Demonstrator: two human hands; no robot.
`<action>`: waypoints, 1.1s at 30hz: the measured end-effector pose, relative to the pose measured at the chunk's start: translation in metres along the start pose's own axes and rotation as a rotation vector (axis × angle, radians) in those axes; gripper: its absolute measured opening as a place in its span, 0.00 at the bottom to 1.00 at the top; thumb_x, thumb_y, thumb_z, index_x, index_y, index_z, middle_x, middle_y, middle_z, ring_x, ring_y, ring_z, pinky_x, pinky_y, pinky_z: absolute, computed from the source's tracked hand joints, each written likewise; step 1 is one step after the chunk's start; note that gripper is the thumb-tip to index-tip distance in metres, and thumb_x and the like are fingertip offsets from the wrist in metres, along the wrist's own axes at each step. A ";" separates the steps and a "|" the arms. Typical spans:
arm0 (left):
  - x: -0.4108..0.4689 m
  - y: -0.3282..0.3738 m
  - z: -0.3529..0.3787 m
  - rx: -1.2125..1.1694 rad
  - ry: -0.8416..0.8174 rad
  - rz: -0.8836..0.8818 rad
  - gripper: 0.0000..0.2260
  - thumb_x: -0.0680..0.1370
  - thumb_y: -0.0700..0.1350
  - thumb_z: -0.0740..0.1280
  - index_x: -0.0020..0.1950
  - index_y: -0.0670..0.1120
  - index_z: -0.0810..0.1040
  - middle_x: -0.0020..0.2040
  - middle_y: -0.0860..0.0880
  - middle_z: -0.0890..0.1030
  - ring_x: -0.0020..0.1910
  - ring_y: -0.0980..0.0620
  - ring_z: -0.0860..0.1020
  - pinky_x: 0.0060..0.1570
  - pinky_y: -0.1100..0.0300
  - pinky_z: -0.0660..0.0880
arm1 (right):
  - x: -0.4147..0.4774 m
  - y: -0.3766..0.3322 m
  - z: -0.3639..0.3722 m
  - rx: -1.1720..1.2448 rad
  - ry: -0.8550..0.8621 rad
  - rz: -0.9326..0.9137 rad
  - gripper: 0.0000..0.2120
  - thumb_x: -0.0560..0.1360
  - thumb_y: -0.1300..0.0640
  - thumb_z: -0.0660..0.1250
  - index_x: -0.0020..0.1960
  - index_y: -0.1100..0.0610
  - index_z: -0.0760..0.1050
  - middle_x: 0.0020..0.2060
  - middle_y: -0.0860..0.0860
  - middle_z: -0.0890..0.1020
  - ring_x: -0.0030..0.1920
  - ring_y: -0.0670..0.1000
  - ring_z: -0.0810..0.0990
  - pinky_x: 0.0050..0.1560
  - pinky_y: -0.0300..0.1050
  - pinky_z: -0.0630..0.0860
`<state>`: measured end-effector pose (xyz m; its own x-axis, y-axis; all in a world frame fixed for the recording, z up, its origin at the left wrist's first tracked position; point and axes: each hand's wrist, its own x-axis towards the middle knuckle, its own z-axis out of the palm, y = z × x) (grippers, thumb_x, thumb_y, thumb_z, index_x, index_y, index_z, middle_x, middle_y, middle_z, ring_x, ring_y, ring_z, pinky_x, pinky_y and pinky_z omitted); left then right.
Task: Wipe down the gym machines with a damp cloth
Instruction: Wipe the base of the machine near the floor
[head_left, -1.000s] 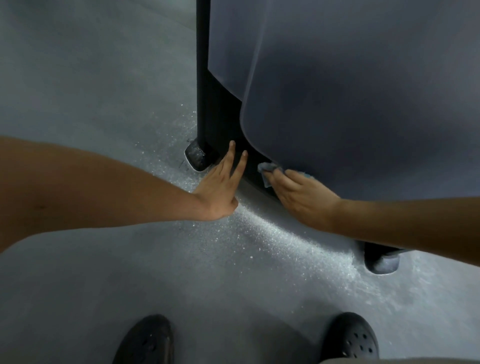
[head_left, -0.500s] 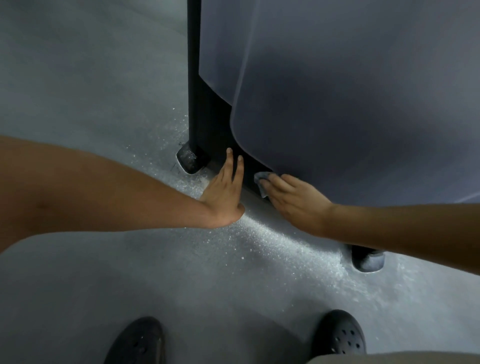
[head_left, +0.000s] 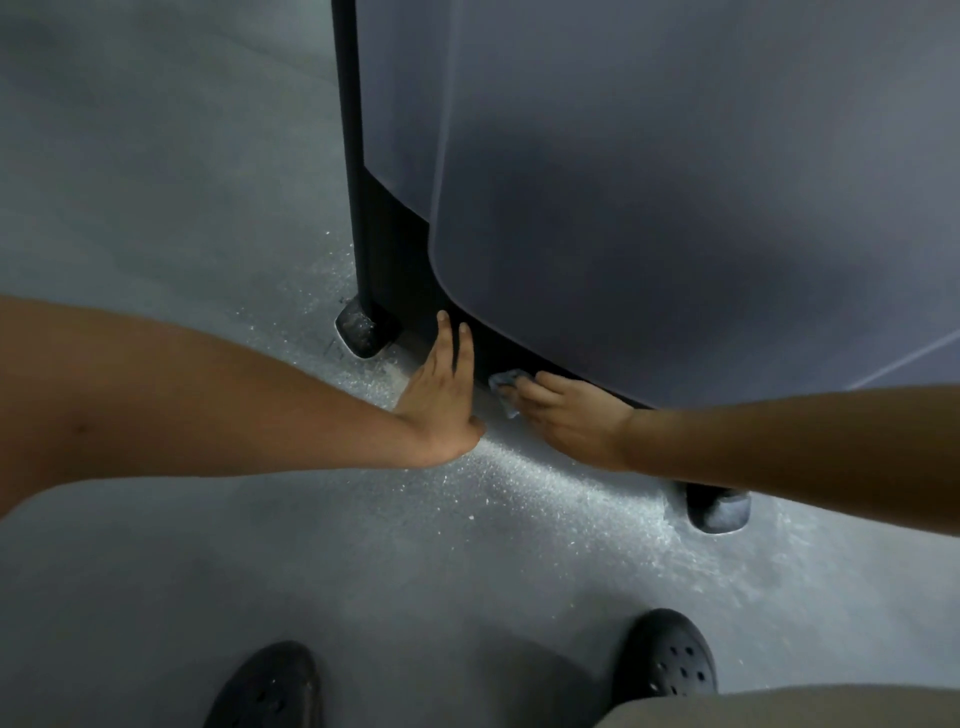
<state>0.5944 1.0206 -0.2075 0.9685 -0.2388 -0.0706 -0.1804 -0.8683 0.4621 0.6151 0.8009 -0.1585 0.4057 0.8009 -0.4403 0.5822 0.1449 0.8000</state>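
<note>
A gym machine with a large grey shroud (head_left: 675, 208) and a black lower frame (head_left: 395, 249) fills the upper right. My right hand (head_left: 566, 415) presses a small pale blue cloth (head_left: 504, 387) against the black base just under the shroud's bottom edge; most of the cloth is hidden under my fingers. My left hand (head_left: 441, 395) lies flat with straight fingers, its fingertips touching the black frame just left of the cloth.
Two rounded black machine feet (head_left: 363, 332) (head_left: 719, 509) rest on the speckled grey floor (head_left: 208, 545). My two black perforated clogs (head_left: 270, 686) (head_left: 667, 654) stand at the bottom edge. A black upright post (head_left: 348, 130) rises at the frame's left corner.
My right hand has slid the cloth leftward along the black base toward my left hand. The left fingers have drawn closer together. The camera view has shifted slightly.
</note>
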 end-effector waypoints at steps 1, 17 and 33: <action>0.000 0.003 -0.001 -0.005 -0.003 -0.008 0.57 0.78 0.50 0.75 0.84 0.43 0.28 0.81 0.41 0.22 0.87 0.39 0.44 0.83 0.51 0.59 | -0.011 0.004 -0.002 -0.017 0.018 0.045 0.28 0.85 0.52 0.55 0.82 0.61 0.63 0.84 0.63 0.58 0.82 0.65 0.55 0.80 0.58 0.59; -0.001 0.007 0.012 0.073 0.084 0.062 0.57 0.77 0.49 0.74 0.84 0.44 0.28 0.82 0.39 0.24 0.78 0.31 0.64 0.70 0.49 0.72 | -0.036 -0.066 0.034 0.343 0.012 0.273 0.34 0.85 0.52 0.58 0.85 0.63 0.49 0.85 0.64 0.43 0.83 0.66 0.47 0.82 0.62 0.51; 0.007 0.010 0.063 0.099 0.370 0.114 0.52 0.77 0.46 0.78 0.87 0.40 0.43 0.85 0.35 0.35 0.87 0.38 0.41 0.83 0.41 0.60 | -0.023 -0.129 0.051 0.627 0.081 0.594 0.35 0.82 0.57 0.60 0.85 0.63 0.52 0.84 0.61 0.36 0.82 0.66 0.38 0.80 0.63 0.45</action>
<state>0.5890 0.9827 -0.2595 0.9345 -0.1791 0.3076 -0.2885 -0.8872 0.3601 0.5665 0.7343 -0.2723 0.7286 0.6844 0.0288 0.5802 -0.6389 0.5052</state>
